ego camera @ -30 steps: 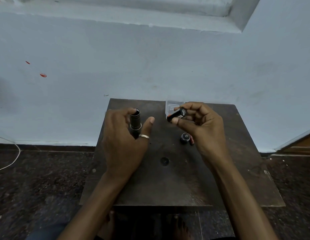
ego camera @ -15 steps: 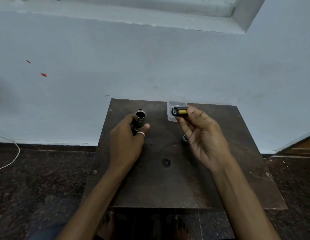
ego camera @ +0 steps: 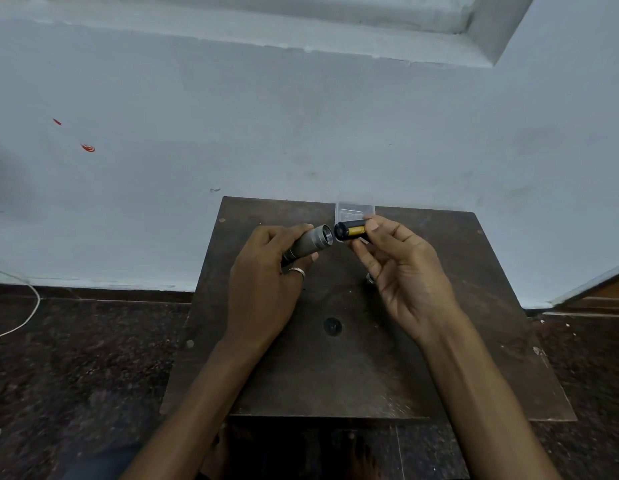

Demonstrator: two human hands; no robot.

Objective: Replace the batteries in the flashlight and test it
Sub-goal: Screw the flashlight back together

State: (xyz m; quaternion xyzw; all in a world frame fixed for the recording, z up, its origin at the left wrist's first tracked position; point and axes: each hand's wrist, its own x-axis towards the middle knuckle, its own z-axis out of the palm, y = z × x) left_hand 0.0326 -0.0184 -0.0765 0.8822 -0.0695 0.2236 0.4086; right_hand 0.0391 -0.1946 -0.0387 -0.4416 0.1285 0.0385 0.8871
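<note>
The left grip (ego camera: 263, 282) clasps the flashlight (ego camera: 310, 243) over the desk (ego camera: 474, 341), its open threaded mouth facing right. The right grip (ego camera: 405, 271) pinches the battery (ego camera: 353, 231) just beside that mouth, long axis roughly in line with the barrel.

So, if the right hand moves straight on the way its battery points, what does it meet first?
Probably the open mouth of the flashlight, which the left hand holds facing it; the battery in the right hand is close to its rim. Depth is unclear.
</note>
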